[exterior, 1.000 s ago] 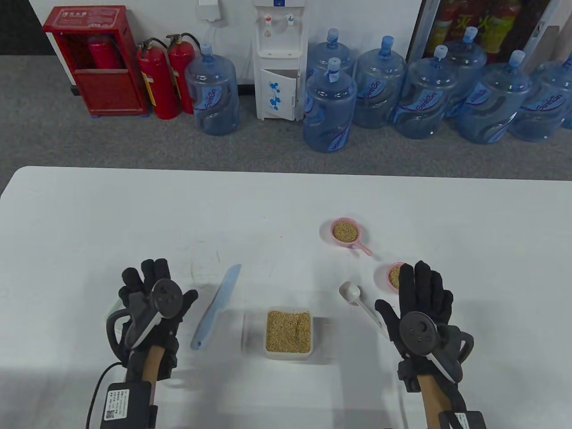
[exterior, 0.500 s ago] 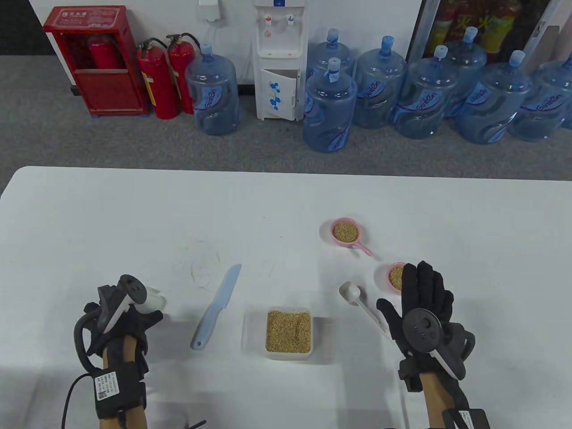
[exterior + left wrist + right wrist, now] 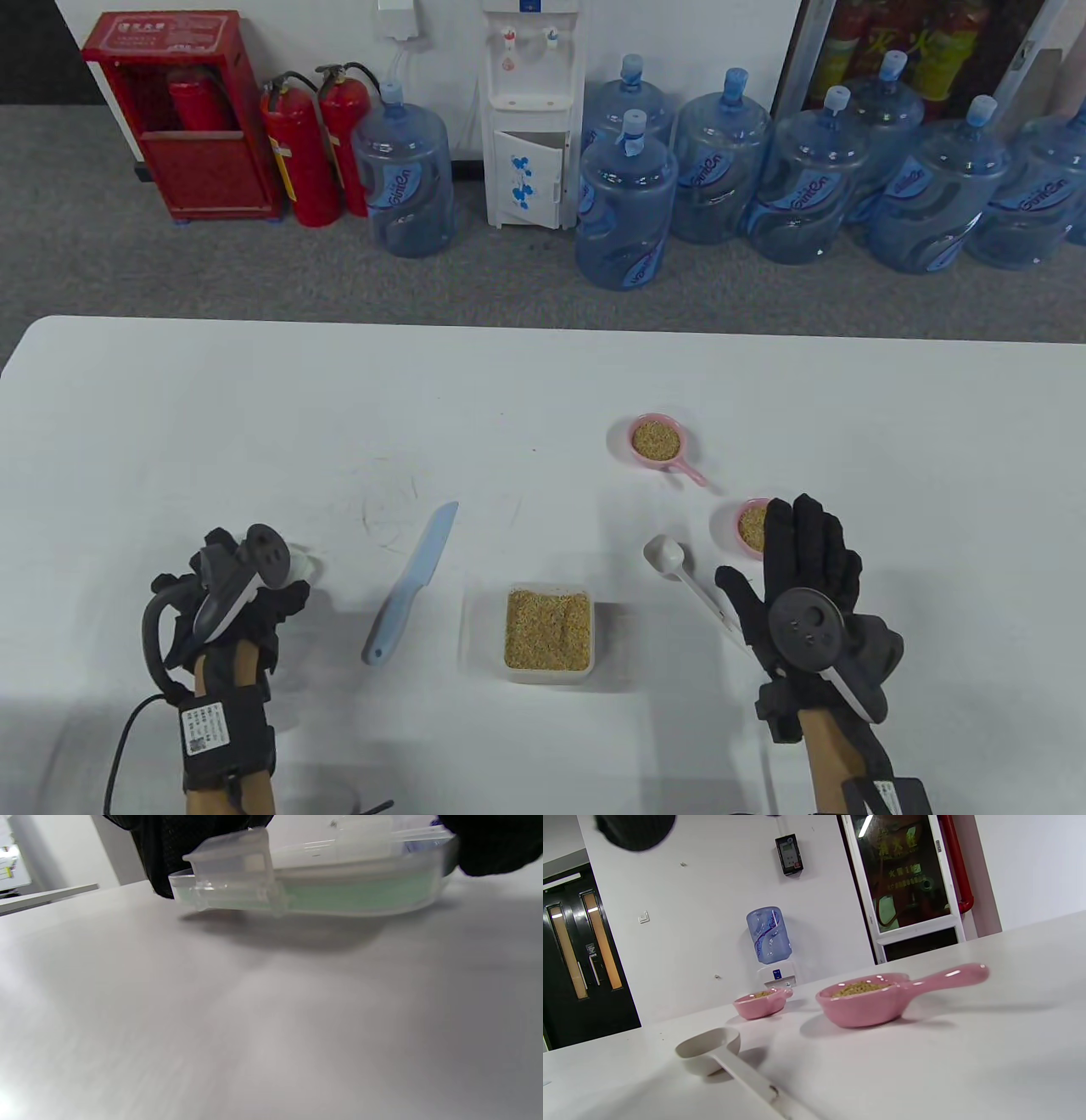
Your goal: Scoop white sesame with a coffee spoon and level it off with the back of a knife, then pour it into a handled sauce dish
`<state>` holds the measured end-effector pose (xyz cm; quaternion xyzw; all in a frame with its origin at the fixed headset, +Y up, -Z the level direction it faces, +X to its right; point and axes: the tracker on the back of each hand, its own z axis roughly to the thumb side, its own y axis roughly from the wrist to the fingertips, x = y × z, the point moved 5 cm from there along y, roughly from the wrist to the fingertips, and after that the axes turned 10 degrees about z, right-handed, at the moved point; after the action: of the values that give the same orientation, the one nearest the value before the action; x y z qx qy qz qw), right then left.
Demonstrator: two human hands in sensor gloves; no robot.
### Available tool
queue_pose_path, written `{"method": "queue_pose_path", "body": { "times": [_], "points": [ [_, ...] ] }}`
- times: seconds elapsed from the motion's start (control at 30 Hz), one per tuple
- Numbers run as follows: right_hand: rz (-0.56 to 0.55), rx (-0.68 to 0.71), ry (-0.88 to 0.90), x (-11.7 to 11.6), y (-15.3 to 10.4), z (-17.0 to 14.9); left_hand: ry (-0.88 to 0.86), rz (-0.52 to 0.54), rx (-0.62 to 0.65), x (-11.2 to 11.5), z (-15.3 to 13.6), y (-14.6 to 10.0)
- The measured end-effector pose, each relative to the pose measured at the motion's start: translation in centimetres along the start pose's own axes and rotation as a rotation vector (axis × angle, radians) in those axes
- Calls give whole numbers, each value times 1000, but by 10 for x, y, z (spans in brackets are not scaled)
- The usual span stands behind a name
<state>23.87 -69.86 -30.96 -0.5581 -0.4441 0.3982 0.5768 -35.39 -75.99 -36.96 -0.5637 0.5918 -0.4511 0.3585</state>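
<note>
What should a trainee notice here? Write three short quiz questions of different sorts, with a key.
1. True or false: the knife lies to the left of the sesame box in the table view.
2. What does the left hand hold? A the knife; B a clear lid; C nothing.
3. How many pink dishes already hold sesame?

Key: 1 true. 2 B. 3 two: the far dish and the near dish.
</note>
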Motion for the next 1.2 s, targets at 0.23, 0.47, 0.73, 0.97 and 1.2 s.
{"method": "queue_pose_path", "body": {
  "times": [0.23, 0.47, 0.73, 0.97, 1.2],
  "points": [
    [10, -1, 1, 0, 0, 0, -70, 246, 481, -75, 89, -36],
    [10, 5, 8, 0, 0, 0, -59, 272, 990, -96, 211, -123],
    [9, 15, 19, 0, -1, 0, -20, 194, 1143, -80, 268, -154],
    [8, 18, 27, 0, -1, 0, 13, 177, 1167, -72, 272, -158],
    [9, 18, 18, -1, -1, 0, 66, 152, 1177, -65, 276, -162]
  ]
}}
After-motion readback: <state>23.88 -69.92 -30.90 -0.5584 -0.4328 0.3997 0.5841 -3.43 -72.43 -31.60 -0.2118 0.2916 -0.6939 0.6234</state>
